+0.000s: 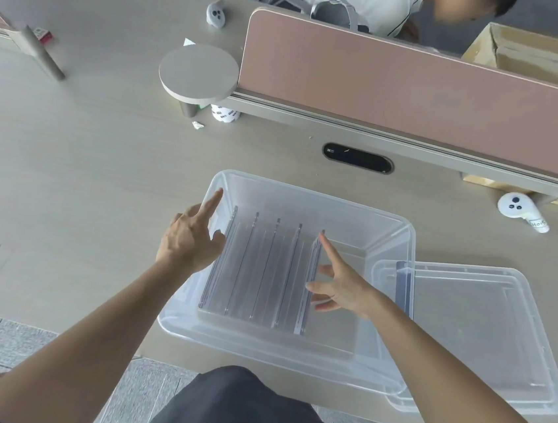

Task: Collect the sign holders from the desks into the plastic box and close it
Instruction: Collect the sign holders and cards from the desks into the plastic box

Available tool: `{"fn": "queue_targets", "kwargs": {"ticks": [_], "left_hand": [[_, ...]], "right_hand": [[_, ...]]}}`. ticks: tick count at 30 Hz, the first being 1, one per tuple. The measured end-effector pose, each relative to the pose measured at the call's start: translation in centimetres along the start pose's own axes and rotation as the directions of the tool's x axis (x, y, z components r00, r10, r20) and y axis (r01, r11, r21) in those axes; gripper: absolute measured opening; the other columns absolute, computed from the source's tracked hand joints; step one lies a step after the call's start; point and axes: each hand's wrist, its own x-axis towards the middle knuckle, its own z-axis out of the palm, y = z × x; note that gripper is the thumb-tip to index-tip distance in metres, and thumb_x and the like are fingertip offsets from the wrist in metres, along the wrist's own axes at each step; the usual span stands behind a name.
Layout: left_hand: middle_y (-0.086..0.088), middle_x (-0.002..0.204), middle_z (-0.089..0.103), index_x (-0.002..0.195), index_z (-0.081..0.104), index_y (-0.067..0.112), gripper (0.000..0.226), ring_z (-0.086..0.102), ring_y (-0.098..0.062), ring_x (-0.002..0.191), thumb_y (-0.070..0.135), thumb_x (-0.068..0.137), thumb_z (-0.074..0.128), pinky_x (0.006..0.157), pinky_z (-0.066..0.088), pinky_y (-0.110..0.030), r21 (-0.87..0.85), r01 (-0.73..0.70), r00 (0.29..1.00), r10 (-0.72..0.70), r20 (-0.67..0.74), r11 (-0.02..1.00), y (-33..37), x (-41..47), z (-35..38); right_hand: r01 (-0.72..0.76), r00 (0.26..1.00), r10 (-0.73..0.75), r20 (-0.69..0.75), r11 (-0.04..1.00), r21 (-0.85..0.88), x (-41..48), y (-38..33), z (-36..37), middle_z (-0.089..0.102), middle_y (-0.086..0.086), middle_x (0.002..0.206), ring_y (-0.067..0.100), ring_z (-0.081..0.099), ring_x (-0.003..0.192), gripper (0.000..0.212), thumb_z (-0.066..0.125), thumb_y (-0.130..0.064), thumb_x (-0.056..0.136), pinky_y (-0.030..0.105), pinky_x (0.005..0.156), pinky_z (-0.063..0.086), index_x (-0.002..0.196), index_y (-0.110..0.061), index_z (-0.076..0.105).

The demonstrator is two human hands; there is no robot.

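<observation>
Both hands (192,236) (342,287) open over 5 sign holders (264,268) in plastic box (307,193).

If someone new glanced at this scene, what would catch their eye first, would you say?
Probably the clear plastic box at the desk's near edge, with a row of transparent sign holders standing inside. The open left hand and right hand flank that row. The lid lies to the right.

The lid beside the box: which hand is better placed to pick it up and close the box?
The right hand, probably. The lid lies on the box's right side, nearer that hand, which is open. The left hand is at the box's far left wall.
</observation>
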Motion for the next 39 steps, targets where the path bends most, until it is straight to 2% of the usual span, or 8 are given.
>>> {"fn": "queue_targets", "kwargs": {"ticks": [14,17,20,22,25,29,34,39], "left_hand": [[-0.005,0.124,0.054,0.149,0.007,0.046,0.079,0.052,-0.033,0.109,0.029,0.086,0.053,0.094,0.045,-0.044,0.014,0.001,1.0,-0.001,-0.004,1.0,0.3,-0.1,-0.1],[-0.003,0.129,0.051,0.147,0.016,0.049,0.074,0.055,-0.031,0.107,0.032,0.086,0.055,0.086,0.047,-0.04,-0.028,0.017,1.0,-0.017,-0.001,0.999,0.4,-0.1,-0.5],[-0.002,0.136,0.048,0.145,0.026,0.049,0.068,0.056,-0.029,0.11,0.032,0.087,0.06,0.084,0.046,-0.036,-0.116,-0.003,0.998,-0.005,-0.066,0.993,0.8,-0.7,-1.2],[-0.008,0.137,0.049,0.143,0.036,0.041,0.06,0.055,-0.031,0.116,0.032,0.089,0.061,0.092,0.045,-0.039,-0.169,0.023,0.991,-0.045,-0.122,0.985,0.6,-1.2,-1.8],[-0.01,0.129,0.056,0.129,0.056,0.03,0.04,0.057,-0.031,0.114,0.036,0.09,0.058,0.095,0.046,-0.04,-0.197,0.136,0.964,-0.175,-0.199,0.971,-1.0,-2.0,-2.9],[-0.007,0.124,0.057,0.117,0.064,0.028,0.028,0.06,-0.022,0.089,0.032,0.09,0.057,0.08,0.043,-0.03,-0.226,0.3,0.903,-0.353,-0.246,0.927,-3.7,-4.8,-5.2],[-0.006,0.11,0.067,0.102,0.07,0.025,0.017,0.067,-0.026,0.098,0.025,0.089,0.059,0.082,0.048,-0.031,-0.37,0.344,0.833,-0.462,-0.304,0.863,-8.0,-9.4,-8.6],[-0.001,0.093,0.071,0.104,0.069,0.026,0.017,0.066,-0.019,0.085,0.024,0.09,0.059,0.072,0.042,-0.026,-0.53,0.335,0.761,-0.555,-0.335,0.779,-13.8,-14.9,-12.0]], "right_hand": [[-0.006,1.0,0.006,0.012,1.0,0.017,0.2,0.1,0.3,0.032,0.012,0.154,0.037,0.072,0.092,0.105,0.071,-0.006,0.087,0.041,0.076,0.062,0.141,-0.069,0.006],[-0.021,0.998,0.001,-0.064,0.954,-0.299,0.1,-0.6,-0.1,0.048,0.007,0.137,0.031,0.07,0.093,0.092,0.067,-0.027,0.091,0.037,0.08,0.058,0.145,-0.061,0.002],[0.019,0.947,-0.215,-0.238,0.779,-0.626,0.0,-2.5,-0.8,0.062,0.009,0.106,0.029,0.063,0.095,0.059,0.057,-0.039,0.093,0.037,0.084,0.052,0.146,-0.034,0.031],[0.11,0.891,-0.368,-0.267,0.745,-0.658,-0.1,-4.5,-1.0,0.067,0.006,0.1,0.028,0.064,0.094,0.032,0.055,-0.037,0.094,0.036,0.082,0.052,0.121,-0.023,0.059],[0.29,0.884,-0.453,-0.115,0.725,-0.625,-0.1,-8.5,-0.1,0.069,0.0,0.092,0.021,0.064,0.085,0.022,0.053,-0.031,0.095,0.028,0.072,0.048,0.098,-0.017,0.069],[0.475,0.838,-0.532,0.124,0.597,-0.646,0.0,-14.2,3.9,0.065,-0.003,0.09,0.013,0.057,0.079,0.023,0.052,-0.029,0.095,0.022,0.069,0.038,0.099,-0.014,0.068],[0.598,0.765,-0.56,0.317,0.437,-0.672,-0.4,-19.8,11.4,0.069,0.002,0.099,0.016,0.058,0.084,0.024,0.047,-0.023,0.097,0.021,0.072,0.039,0.103,-0.014,0.068],[0.646,0.708,-0.588,0.391,0.316,-0.694,-2.1,-23.1,20.7,0.068,-0.002,0.091,0.019,0.062,0.082,0.021,0.049,-0.022,0.094,0.026,0.072,0.048,0.099,-0.017,0.069]]}}
